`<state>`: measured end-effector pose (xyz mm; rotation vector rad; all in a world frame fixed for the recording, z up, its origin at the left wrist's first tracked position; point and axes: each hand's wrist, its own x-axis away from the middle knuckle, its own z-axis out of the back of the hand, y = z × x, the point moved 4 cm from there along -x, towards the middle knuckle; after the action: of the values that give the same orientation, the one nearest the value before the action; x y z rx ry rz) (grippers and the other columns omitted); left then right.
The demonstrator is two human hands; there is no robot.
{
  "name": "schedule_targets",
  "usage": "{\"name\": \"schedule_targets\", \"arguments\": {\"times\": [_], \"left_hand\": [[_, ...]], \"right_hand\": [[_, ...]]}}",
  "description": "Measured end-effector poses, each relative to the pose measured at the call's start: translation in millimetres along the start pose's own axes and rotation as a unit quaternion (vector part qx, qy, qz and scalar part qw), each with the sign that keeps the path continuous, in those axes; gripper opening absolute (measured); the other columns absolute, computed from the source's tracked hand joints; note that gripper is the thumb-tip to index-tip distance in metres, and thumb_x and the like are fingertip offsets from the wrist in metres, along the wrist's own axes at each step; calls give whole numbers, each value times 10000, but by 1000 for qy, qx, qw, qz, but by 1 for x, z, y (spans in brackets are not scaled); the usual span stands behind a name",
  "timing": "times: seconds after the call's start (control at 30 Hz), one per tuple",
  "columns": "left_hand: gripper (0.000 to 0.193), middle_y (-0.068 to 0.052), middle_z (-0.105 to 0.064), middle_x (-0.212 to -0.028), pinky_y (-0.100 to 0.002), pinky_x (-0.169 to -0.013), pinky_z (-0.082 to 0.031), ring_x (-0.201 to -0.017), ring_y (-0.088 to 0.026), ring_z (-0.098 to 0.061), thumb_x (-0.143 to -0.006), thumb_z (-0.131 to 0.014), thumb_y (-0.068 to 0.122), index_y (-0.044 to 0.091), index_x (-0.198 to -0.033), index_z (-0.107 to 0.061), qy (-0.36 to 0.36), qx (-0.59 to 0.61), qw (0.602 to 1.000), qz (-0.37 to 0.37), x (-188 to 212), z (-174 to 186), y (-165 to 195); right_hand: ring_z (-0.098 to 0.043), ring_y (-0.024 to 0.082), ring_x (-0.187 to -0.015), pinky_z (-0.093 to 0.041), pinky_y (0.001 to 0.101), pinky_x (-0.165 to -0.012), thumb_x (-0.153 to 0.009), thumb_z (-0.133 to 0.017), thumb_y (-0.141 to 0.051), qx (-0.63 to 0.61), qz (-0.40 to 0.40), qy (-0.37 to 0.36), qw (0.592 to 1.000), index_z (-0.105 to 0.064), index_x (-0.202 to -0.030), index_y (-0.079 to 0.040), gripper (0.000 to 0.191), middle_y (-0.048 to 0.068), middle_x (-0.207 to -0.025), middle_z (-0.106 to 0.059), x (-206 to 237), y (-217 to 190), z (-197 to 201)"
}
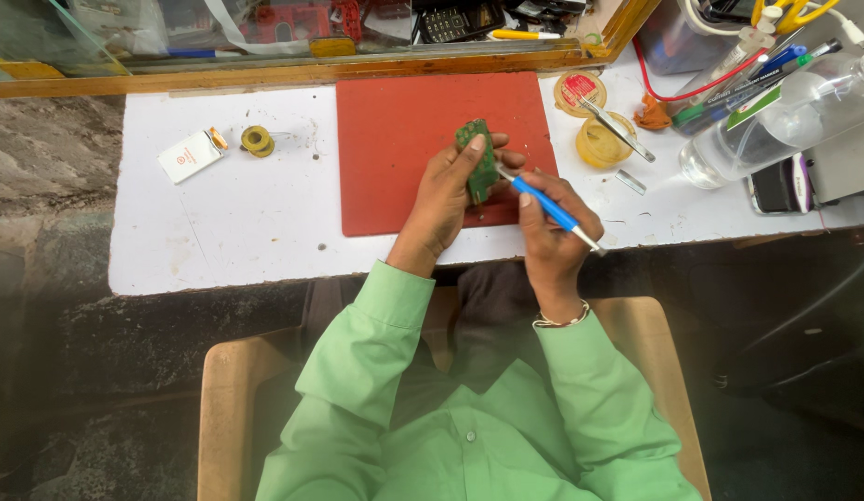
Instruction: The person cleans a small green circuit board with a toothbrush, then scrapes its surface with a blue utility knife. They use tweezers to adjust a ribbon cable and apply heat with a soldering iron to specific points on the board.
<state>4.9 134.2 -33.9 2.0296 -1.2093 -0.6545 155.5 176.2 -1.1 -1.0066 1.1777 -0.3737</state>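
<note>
My left hand (443, 199) grips a small green circuit board (479, 160) and holds it upright on edge above the red mat (395, 139). A blue-handled tool with a metal tip (549, 210) is held like a pen in my right hand (554, 230). Its tip touches the board's right edge. Both hands hover over the mat's near right corner.
A white table (228, 223) holds a white box (191, 156) and a yellow tape roll (257, 140) at left. At right stand two round tins (599, 139), tweezers (618, 130), pens (757, 79), a clear bottle (775, 121) and a phone (777, 186). A glass case (265, 37) lies behind.
</note>
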Motion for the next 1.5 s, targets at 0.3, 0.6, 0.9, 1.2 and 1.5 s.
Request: {"name": "schedule_targets", "arguments": {"times": [0.3, 0.6, 0.9, 1.2, 1.5], "left_hand": [[473, -177, -729, -1140, -375, -909, -617, -1028, -226, -721, -994, -666, 239, -74, -1334, -562, -13, -19, 1000, 4, 4, -4, 6], [399, -201, -734, -1164, -374, -980, -591, -1084, -257, -722, -1017, -561, 163, -73, -1339, -579, 0, 7, 1000, 25, 3, 0, 5], [452, -234, -730, -1146, -430, -952, -599, -1096, -304, -722, -1079, -414, 303, -40, -1342, -543, 9, 19, 1000, -12, 3, -1, 8], [447, -226, -713, -1161, -448, -944, -600, -1066, -325, -719, -1086, -489, 327, -44, -1328, -548, -2, 22, 999, -29, -5, 8, -5], [489, -194, -716, -1080, -397, -905, -597, -1025, -296, -719, -1094, -500, 382, -47, -1322, -549, -8, -2, 999, -37, -2, 4, -6]], "right_hand": [[-683, 203, -1115, -547, 303, -1008, -1008, -697, -37, -68, -5, -18, 998, -697, -1185, 64, 204, 171, -1189, -715, 1, 6, 5], [-688, 217, -1120, -543, 316, -1028, -1002, -692, -51, -77, -10, -9, 997, -702, -1168, 62, 201, 170, -1172, -722, 0, 4, 5], [-701, 231, -1057, -562, 333, -972, -966, -688, -11, 5, 15, -14, 1000, -709, -1124, 47, 170, 167, -1110, -729, -1, -5, 2], [-734, 305, -1023, -581, 428, -1049, -841, -688, -3, 133, 143, -18, 981, -709, -1025, 2, 185, 144, -1008, -737, -2, -21, -8], [-733, 292, -983, -550, 421, -1035, -984, -698, -62, -4, 44, -9, 999, -715, -1083, 45, 148, 171, -1013, -744, -2, 2, -1]]}}
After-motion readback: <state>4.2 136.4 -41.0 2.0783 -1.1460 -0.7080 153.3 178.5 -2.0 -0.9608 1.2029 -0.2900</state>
